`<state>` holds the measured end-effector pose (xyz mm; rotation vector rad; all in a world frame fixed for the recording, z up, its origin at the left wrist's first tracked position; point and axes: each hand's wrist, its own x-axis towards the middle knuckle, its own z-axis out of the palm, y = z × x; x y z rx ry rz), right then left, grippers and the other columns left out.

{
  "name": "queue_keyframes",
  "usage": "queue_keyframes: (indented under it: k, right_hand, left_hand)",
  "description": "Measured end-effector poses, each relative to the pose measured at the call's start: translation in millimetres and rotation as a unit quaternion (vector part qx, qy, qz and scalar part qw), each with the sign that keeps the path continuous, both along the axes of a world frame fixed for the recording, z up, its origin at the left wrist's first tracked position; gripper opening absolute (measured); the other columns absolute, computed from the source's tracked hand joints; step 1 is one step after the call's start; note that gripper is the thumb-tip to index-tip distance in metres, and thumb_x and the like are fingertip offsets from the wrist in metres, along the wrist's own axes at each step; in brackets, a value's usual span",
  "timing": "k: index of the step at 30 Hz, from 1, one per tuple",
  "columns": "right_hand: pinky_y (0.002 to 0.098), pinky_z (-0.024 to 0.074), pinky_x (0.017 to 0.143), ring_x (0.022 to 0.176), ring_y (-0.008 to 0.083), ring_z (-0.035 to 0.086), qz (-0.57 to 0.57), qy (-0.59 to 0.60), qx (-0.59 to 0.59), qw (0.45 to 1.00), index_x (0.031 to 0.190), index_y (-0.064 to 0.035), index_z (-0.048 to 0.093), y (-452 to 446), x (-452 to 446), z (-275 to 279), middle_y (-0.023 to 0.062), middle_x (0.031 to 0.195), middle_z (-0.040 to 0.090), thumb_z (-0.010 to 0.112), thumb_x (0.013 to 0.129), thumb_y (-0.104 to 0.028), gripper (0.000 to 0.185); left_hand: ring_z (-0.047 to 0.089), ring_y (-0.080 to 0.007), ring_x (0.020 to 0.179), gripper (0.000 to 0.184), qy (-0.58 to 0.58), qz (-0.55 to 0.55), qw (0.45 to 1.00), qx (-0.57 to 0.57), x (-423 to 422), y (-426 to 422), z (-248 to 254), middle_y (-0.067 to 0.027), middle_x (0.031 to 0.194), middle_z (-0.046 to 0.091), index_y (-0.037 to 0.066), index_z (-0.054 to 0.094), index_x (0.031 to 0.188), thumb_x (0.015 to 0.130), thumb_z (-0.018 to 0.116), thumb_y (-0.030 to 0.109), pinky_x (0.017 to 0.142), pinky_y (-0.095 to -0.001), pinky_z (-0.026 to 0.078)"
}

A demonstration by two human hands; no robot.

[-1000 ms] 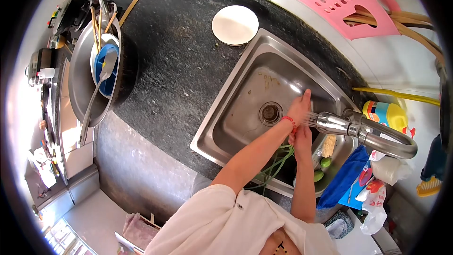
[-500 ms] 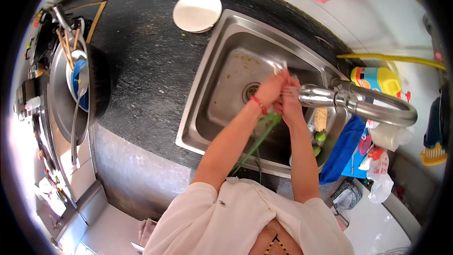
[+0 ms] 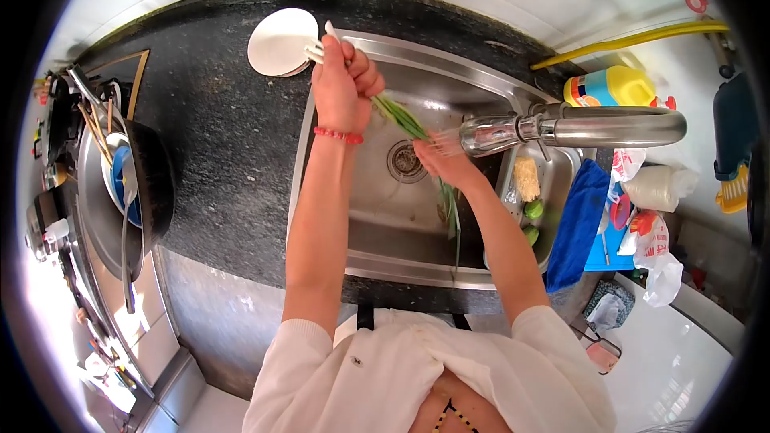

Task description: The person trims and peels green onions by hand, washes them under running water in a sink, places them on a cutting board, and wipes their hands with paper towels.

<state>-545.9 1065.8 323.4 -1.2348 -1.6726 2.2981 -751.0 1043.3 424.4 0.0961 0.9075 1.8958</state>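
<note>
A bunch of green onions [image 3: 399, 117] stretches between my two hands over the steel sink [image 3: 385, 261]. My left hand [image 3: 343, 84], with a red bracelet at the wrist, is closed round the white ends near the sink's far left corner. My right hand [image 3: 441, 162] is closed round the green leaves beneath the faucet [image 3: 489, 136], and water runs onto it. Loose leaf tips hang below that hand toward the near side of the sink. Small scraps lie on the sink floor near the drain [image 3: 407, 161].
White plates [image 3: 281, 42] stand on the dark counter [image 3: 233, 160], left of the sink. A wok [image 3: 160, 184] with dishes is farther left. The small right basin holds a tan scrubber [image 3: 527, 179] and green vegetables [image 3: 532, 209]. A blue cloth [image 3: 577, 224] drapes its edge; a yellow bottle [image 3: 626, 87] stands behind.
My hands were close together under the faucet. My left hand has moved left and away with the white ends, drawing the green onions out straight; my right hand has slid down the leaves.
</note>
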Motion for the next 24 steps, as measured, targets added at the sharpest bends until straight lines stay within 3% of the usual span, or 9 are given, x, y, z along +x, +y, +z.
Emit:
queue_keyframes:
  k: [2,5,8,11,14,17,20,23,24]
  right_hand:
    - [0.024,0.0453,0.065,0.079,0.0131,0.054,-0.007,0.034,0.021,0.999,0.115,-0.0082,0.048,-5.8,9.4,-16.6,0.0027,0.095,0.06,0.055,0.088,-0.027,0.033]
    - [0.0287,0.0468,0.072,0.081,0.0183,0.057,0.095,0.048,0.351,0.931,0.119,-0.0074,0.046,1.8,14.5,-27.2,0.0066,0.092,0.06,0.057,0.086,-0.023,0.038]
    - [0.033,0.0485,0.068,0.075,0.0258,0.06,0.096,-0.013,0.702,0.705,0.11,-0.0056,0.049,5.7,23.5,-31.0,0.0114,0.086,0.061,0.057,0.083,-0.021,0.032]
    - [0.0417,0.0485,0.064,0.072,0.0336,0.059,0.164,-0.112,0.658,0.726,0.101,-0.0042,0.05,13.6,35.5,-32.4,0.0155,0.082,0.06,0.056,0.081,-0.021,0.027]
    - [0.0482,0.0468,0.061,0.073,0.0383,0.058,0.152,-0.145,0.615,0.76,0.095,-0.0042,0.05,18.5,49.0,-38.5,0.0177,0.083,0.059,0.055,0.081,-0.019,0.022]
    - [0.0492,0.0463,0.066,0.076,0.0401,0.057,0.182,-0.241,0.485,0.821,0.095,-0.0043,0.05,27.7,62.3,-39.6,0.0201,0.087,0.058,0.053,0.081,-0.017,0.02]
    - [0.0459,0.0459,0.073,0.087,0.0405,0.054,0.023,-0.216,0.493,0.842,0.091,-0.0034,0.05,23.5,79.1,-79.5,0.0204,0.098,0.056,0.052,0.081,-0.01,0.012]
    - [0.043,0.044,0.082,0.103,0.034,0.052,0.046,-0.097,0.582,0.806,0.102,-0.0022,0.049,12.4,53.1,0.7,0.0161,0.105,0.056,0.053,0.081,-0.006,0.021]
    - [0.0397,0.0441,0.081,0.106,0.0284,0.05,0.002,0.009,0.481,0.876,0.106,-0.0024,0.048,2.5,38.4,37.3,0.0121,0.104,0.056,0.056,0.081,-0.006,0.027]
  left_hand:
    - [0.016,-0.0079,0.045,0.036,-0.012,0.021,1.0,-0.002,2.1,-6.9,-0.8,0.0048,0.055,0.022,0.012,0.038,0.072,0.097,0.03,0.037,0.042,-0.0243,0.017]
    - [0.016,-0.0078,0.045,0.037,-0.013,0.061,0.998,-0.012,5.9,-20.0,12.7,0.0048,0.055,0.021,0.011,0.038,0.072,0.097,0.031,0.037,0.042,-0.0243,0.017]
    - [0.016,-0.0073,0.044,0.037,-0.002,0.137,0.991,0.015,-4.6,-38.9,28.1,0.005,0.054,0.021,0.011,0.038,0.068,0.096,0.035,0.034,0.041,-0.0251,0.016]
    - [0.017,-0.0074,0.045,0.035,0.019,0.167,0.982,0.084,-31.7,-65.2,44.7,0.005,0.053,0.021,0.011,0.039,0.066,0.095,0.037,0.029,0.041,-0.0252,0.016]
    - [0.018,-0.0083,0.045,0.034,-0.058,0.154,0.972,0.166,-61.2,-92.8,54.0,0.0037,0.054,0.023,0.009,0.04,0.066,0.095,0.037,0.027,0.041,-0.0252,0.016]
    - [0.019,-0.0086,0.046,0.034,-0.032,0.15,0.969,0.195,-77.5,-110.9,69.7,0.0027,0.055,0.024,0.007,0.039,0.066,0.095,0.036,0.024,0.042,-0.0249,0.018]
    - [0.019,-0.0083,0.046,0.033,0.005,0.163,0.978,0.127,-67.0,-108.9,89.4,0.0033,0.055,0.022,0.009,0.036,0.065,0.095,0.037,0.021,0.042,-0.025,0.018]
    - [0.019,-0.0076,0.047,0.033,0.032,0.097,0.995,0.005,-35.2,-81.2,61.7,0.0046,0.055,0.021,0.012,0.038,0.066,0.094,0.042,0.028,0.042,-0.0249,0.018]
    - [0.02,-0.0074,0.047,0.034,0.014,0.06,0.998,0.026,-16.8,-70.4,47.1,0.005,0.056,0.022,0.011,0.039,0.067,0.094,0.042,0.033,0.042,-0.0241,0.019]
